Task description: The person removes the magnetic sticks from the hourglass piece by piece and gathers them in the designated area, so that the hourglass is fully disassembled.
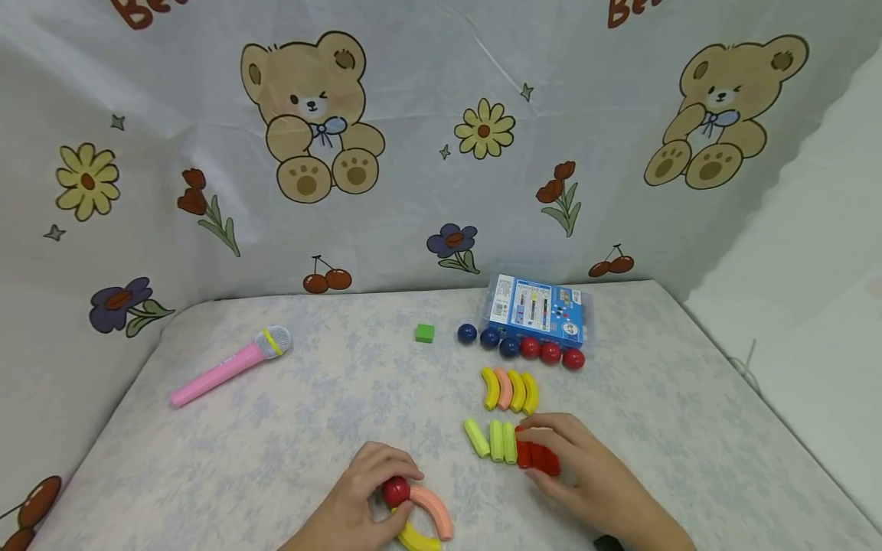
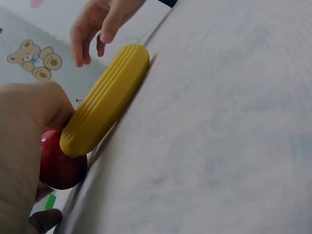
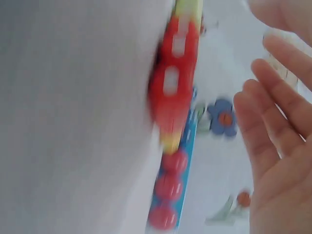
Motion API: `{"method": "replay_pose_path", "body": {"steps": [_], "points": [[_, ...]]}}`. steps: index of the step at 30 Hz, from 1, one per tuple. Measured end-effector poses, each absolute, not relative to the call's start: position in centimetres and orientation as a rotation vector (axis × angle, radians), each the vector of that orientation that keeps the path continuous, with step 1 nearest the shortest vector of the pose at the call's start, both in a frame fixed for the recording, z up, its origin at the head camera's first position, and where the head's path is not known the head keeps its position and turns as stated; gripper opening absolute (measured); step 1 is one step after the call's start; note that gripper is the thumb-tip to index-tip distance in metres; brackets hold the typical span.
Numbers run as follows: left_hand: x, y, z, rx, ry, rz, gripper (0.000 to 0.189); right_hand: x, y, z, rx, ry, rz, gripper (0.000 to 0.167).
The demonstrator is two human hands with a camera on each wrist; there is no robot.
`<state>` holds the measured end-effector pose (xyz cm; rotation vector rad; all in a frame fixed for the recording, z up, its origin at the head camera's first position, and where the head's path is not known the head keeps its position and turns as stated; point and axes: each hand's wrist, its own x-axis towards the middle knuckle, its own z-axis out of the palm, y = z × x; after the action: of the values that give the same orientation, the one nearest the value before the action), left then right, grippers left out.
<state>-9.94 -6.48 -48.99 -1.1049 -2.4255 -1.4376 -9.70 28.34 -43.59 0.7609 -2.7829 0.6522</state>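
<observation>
My left hand (image 1: 360, 493) pinches a red ball (image 1: 396, 492) between thumb and fingers, low on the table. A pink curved piece (image 1: 436, 511) and a yellow curved piece (image 1: 417, 539) meet at the ball and form an arc. In the left wrist view the ribbed yellow piece (image 2: 107, 100) lies against the ball (image 2: 63, 163). Over the red short pieces (image 1: 539, 457) is my right hand (image 1: 586, 471), its fingers loosely spread. The right wrist view, blurred, shows a gap between that hand (image 3: 280, 122) and the row of red pieces (image 3: 170, 87).
Light green sticks (image 1: 503, 442) lie left of the red pieces. Behind them are yellow and pink curved pieces (image 1: 511, 390), blue balls (image 1: 489, 338), red balls (image 1: 550, 353) and a blue box (image 1: 540, 310). A green block (image 1: 424, 333) and pink toy microphone (image 1: 230, 367) lie farther left.
</observation>
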Motion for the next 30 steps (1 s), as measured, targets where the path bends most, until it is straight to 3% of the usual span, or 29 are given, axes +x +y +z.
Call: {"method": "replay_pose_path", "body": {"steps": [9, 14, 22, 26, 30], "points": [[-10.1, -6.8, -48.9, -1.153, -2.373, -1.675, 0.029, -8.3, 24.1, -43.9, 1.221, -2.921, 0.805, 0.036], [-10.2, -6.7, -49.0, -1.204, -2.367, -1.732, 0.028, -8.1, 22.8, -45.2, 1.552, -2.891, 0.858, 0.045], [-10.2, -6.4, -49.4, -1.287, -2.325, -1.606, 0.042, -7.4, 21.5, -47.3, 1.696, -2.62, 0.943, 0.051], [-10.1, -6.5, -49.3, -1.273, -2.363, -1.55, 0.044, -7.5, 20.4, -47.3, 1.639, -2.79, 1.012, 0.051], [-10.1, -6.5, -49.2, -1.227, -2.428, -1.549, 0.038, -8.2, 18.1, -46.9, 1.0, -3.322, 1.511, 0.041]]}}
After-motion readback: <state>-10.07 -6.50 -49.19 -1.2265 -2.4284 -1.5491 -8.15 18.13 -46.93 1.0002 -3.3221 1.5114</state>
